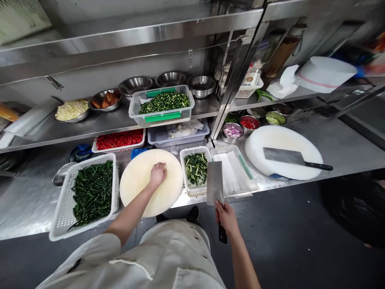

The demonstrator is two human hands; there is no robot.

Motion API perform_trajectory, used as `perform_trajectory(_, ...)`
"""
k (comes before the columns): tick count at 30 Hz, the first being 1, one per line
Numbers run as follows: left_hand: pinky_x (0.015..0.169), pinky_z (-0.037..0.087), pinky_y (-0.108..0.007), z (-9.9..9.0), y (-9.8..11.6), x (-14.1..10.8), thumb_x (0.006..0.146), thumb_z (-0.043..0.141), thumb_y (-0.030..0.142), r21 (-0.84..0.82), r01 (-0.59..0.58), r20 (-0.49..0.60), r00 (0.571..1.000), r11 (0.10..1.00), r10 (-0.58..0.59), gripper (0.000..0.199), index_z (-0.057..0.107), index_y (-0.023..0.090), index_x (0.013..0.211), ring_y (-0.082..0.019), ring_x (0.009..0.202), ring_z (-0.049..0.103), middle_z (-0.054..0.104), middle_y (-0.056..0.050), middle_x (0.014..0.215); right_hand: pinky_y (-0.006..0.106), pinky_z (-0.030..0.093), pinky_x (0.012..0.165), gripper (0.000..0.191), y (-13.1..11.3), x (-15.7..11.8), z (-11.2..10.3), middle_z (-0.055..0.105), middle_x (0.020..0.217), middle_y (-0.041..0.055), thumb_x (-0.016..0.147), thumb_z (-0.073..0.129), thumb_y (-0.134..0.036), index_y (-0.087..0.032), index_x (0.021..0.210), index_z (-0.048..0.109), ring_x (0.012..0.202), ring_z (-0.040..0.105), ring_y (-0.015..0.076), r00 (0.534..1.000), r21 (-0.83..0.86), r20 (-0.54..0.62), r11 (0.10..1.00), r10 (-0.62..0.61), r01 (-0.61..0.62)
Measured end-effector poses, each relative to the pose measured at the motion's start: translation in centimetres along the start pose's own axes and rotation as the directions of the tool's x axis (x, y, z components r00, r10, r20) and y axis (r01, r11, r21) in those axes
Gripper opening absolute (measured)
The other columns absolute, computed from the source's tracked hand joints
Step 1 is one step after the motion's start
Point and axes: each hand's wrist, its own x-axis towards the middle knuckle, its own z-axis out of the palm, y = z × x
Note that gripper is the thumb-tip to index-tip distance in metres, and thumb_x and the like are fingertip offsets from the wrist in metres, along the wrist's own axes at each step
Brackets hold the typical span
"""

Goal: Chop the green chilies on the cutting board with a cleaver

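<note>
My left hand (158, 174) rests on the round, cream cutting board (135, 172) with its fingers curled. Whether anything small is under those fingers is hidden. The handle of a cleaver (214, 182) is gripped in my right hand (226, 216), the broad blade pointing away from me over the counter's front edge. Between board and blade stands a small white basket (185, 160) of cut green chillies (195, 168). Left of the board is a large white basket (116, 180) heaped with whole green chillies (93, 192).
A clear tray (252, 186) lies behind the blade. A second cleaver (282, 155) lies on a white board (255, 140) at right. Red chillies (120, 139) fill a tray at the back. The shelf (102, 124) overhead bears steel bowls (201, 86) and a tub (161, 116) of chopped greens.
</note>
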Motion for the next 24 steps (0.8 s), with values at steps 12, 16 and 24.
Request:
perform_trajectory(12, 0.092, 0.062, -0.038, 3.1, 10.7, 3.7, 0.101, 0.058, 0.027, -0.749, -0.004, -0.001, 1.0, 0.663, 0.006, 0.019, 0.072, 0.024, 0.113, -0.02, 0.1, 0.073, 0.076, -0.008, 0.112, 0.025, 0.035, 0.04, 0.052, 0.8, -5.3, 5.7, 0.043, 0.057, -0.0099, 0.077, 0.07, -0.069, -0.028, 0.078, 0.038, 0.043, 0.04, 0.0102, 0.982, 0.161, -0.139, 0.981, 0.131, -0.108)
perform_trajectory(16, 0.108, 0.056, -0.042, -3.5, 4.2, 2.3, 0.1, 0.061, 0.034, -0.592, -0.246, -0.001, 0.953, 0.768, 0.304, 0.02, 0.076, 0.026, 0.11, -0.024, 0.116, 0.068, 0.074, -0.008, 0.118, 0.026, 0.036, 0.042, 0.051, 0.0, -5.9, 8.4, 0.043, 0.055, -0.0092, 0.082, 0.063, -0.073, -0.027, 0.077, 0.04, 0.042, 0.041, 0.0117, 0.997, 0.008, -0.064, 0.999, 0.052, -0.051)
perform_trajectory(24, 0.114, 0.045, -0.06, -17.1, -27.5, -8.4, 0.092, 0.058, 0.055, 0.119, 0.389, -0.022, 0.921, 0.913, -0.389, 0.052, 0.069, 0.019, 0.128, -0.04, 0.125, 0.06, 0.069, -0.017, 0.124, 0.028, 0.038, 0.06, 0.04, 0.3, -6.7, 17.7, 0.059, 0.06, -0.0003, 0.097, 0.049, -0.054, -0.024, 0.072, 0.054, 0.059, 0.055, 0.0179, 0.942, -0.472, 0.297, 0.834, -0.156, 0.287)
